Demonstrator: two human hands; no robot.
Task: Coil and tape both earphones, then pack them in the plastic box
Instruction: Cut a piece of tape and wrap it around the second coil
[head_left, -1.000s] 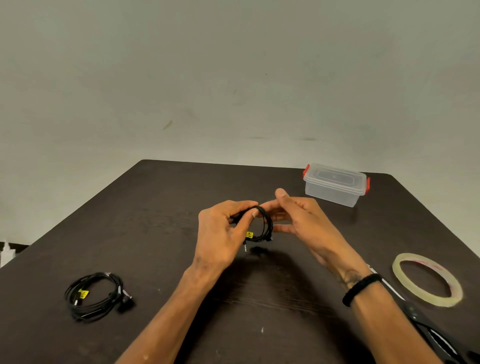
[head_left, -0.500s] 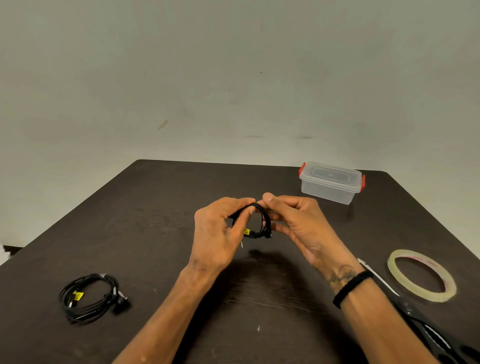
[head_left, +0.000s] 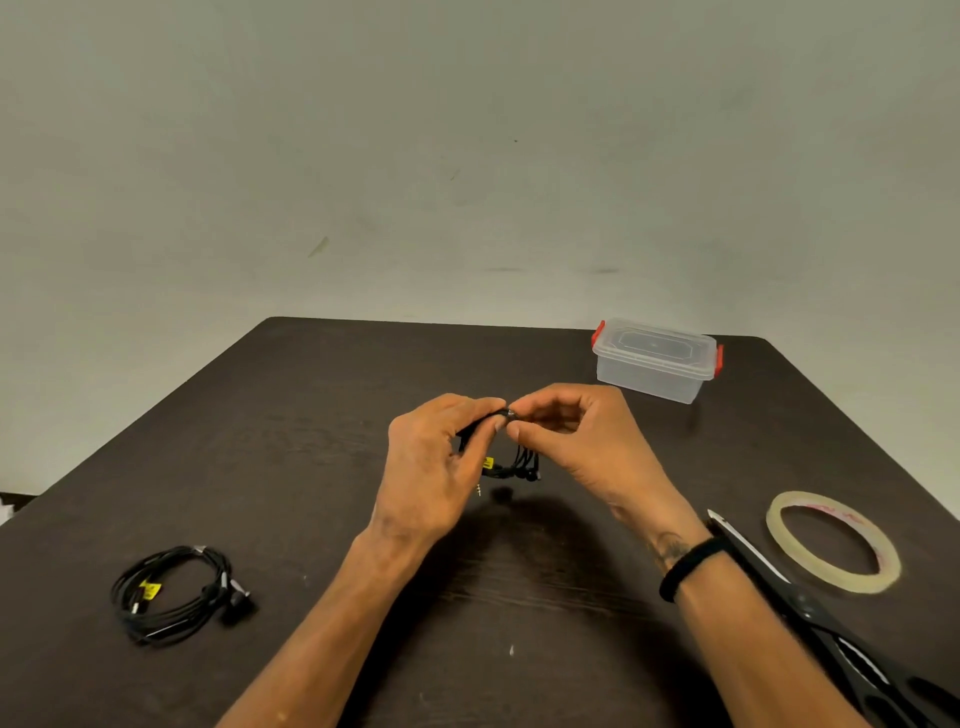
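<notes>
Both hands hold a small coil of black earphone cable (head_left: 511, 464) with a yellow tag above the middle of the dark table (head_left: 322, 426). My left hand (head_left: 436, 467) grips the coil's left side. My right hand (head_left: 582, 447) pinches its top between thumb and forefinger, touching the left fingertips. A second coiled black earphone (head_left: 174, 592) with a yellow tag lies on the table at the front left. The clear plastic box (head_left: 655, 359), with red latches and its lid on, stands at the back right.
A roll of clear tape (head_left: 834, 540) lies flat at the right. Black-handled scissors (head_left: 800, 605) lie just left of it, blades pointing away, partly under my right forearm. A pale wall rises behind the table's far edge.
My right hand's fingers have curled in from an open spread to a pinch on the top of the coil. The coil has turned more edge-on. The left hand keeps its grip.
</notes>
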